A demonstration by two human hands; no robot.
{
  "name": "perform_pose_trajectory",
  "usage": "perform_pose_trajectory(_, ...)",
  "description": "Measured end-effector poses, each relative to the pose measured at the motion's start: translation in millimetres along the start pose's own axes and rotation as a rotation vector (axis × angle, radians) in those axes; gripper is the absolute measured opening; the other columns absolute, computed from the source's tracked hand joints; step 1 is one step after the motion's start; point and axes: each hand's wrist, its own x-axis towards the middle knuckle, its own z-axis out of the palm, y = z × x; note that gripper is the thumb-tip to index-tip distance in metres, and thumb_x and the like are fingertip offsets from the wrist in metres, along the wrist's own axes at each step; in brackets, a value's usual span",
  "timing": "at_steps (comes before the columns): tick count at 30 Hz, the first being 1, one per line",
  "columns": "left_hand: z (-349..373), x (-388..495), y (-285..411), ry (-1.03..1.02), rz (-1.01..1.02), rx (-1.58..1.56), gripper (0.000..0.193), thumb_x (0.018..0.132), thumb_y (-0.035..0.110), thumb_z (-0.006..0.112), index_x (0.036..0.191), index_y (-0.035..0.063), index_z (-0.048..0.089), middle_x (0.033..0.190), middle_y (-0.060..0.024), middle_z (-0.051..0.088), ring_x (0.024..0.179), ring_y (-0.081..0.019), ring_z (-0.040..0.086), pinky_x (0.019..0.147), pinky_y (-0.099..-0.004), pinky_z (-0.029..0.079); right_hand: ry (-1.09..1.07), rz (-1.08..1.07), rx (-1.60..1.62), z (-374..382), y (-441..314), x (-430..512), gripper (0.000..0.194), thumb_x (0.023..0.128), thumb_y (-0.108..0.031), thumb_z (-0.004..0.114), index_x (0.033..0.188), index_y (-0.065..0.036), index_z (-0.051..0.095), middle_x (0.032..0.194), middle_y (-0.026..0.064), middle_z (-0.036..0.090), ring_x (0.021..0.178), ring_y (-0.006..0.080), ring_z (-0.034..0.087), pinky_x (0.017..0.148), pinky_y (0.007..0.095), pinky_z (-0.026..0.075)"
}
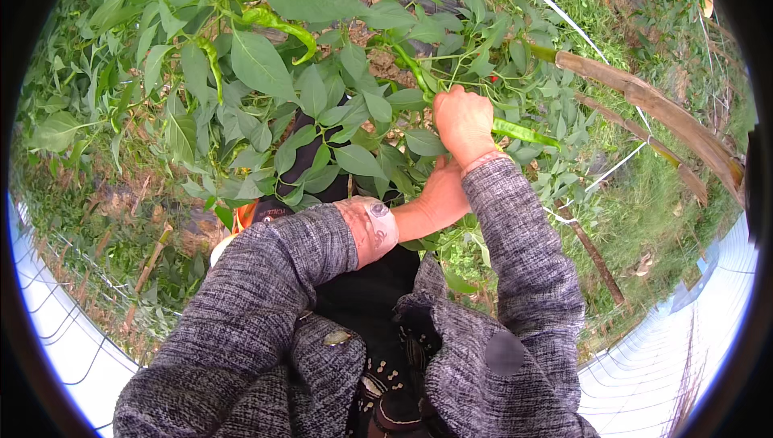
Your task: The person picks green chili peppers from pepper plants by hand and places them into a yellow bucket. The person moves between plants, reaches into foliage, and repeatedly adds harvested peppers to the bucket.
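My right hand (465,118) is curled into a fist among the leaves of a pepper plant (362,163). A long green chili pepper (525,133) sticks out from the little-finger side of this fist. Another green chili pepper (413,69) hangs just above, its lower end close to my knuckles. My left hand (444,193) reaches in from the left and passes beneath my right wrist. Leaves and the right forearm hide its fingers, so their grip does not show. Further up to the left hang a curved, wrinkled green pepper (281,30) and a thinner one (211,69).
Thick bamboo poles (640,91) slant in from the right, with a white cord (616,166) tied around one. A wooden stake (595,257) stands below them. An orange object (244,216) shows partly behind my left sleeve. Pale sheeting (682,341) curves along the lower right.
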Motion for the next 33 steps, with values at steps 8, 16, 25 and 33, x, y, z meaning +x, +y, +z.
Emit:
perform_pose_trajectory(8, -4.9, -11.6, 1.3, -0.188, 0.185, 0.272, 0.016, 0.064, 0.009, 0.053, 0.077, 0.0024, 0.058, 0.083, -0.0127, 0.057, 0.085, -0.0296, 0.053, 0.078, -0.0394, 0.042, -0.043, 0.176, 0.365, 9.9, 19.0, -5.3, 0.018, 0.074, -0.022, 0.057, 0.085, -0.009, 0.064, 0.083, 0.0133, 0.061, 0.082, 0.0308, 0.06, 0.067, 0.0406, 0.048)
perform_pose_trajectory(16, -1.4, -20.1, 2.7, -0.198, 0.134, 0.14, 0.011, 0.067, 0.009, 0.052, 0.075, 0.0027, 0.055, 0.074, -0.0131, 0.056, 0.073, -0.0297, 0.054, 0.071, -0.0398, 0.043, 0.243, 0.226, 0.353, 38.8, 15.0, -23.4, 0.019, 0.072, -0.023, 0.06, 0.08, -0.006, 0.06, 0.085, 0.0163, 0.059, 0.076, 0.0337, 0.059, 0.066, 0.0424, 0.047)
perform_pose_trajectory(25, 13.5, -35.3, -4.0, -0.382, 0.276, 0.387, 0.012, 0.069, 0.015, 0.052, 0.074, 0.0064, 0.058, 0.077, -0.0081, 0.056, 0.083, -0.0228, 0.055, 0.071, -0.0383, 0.044, 0.003, 0.229, 0.255, 40.3, 25.4, -27.2, 0.022, 0.073, -0.027, 0.058, 0.077, -0.005, 0.061, 0.083, 0.0153, 0.06, 0.075, 0.0331, 0.059, 0.067, 0.0422, 0.047)
perform_pose_trajectory(33, 4.9, -42.3, 7.8, -0.322, 0.326, 0.386, 0.01, 0.068, 0.014, 0.052, 0.068, 0.0054, 0.057, 0.072, -0.007, 0.053, 0.075, -0.0227, 0.055, 0.067, -0.0359, 0.045, 0.172, 0.104, 0.291, 37.9, 28.3, -47.2, 0.02, 0.07, -0.023, 0.062, 0.074, -0.004, 0.061, 0.075, 0.0149, 0.061, 0.071, 0.0317, 0.061, 0.062, 0.0409, 0.048)
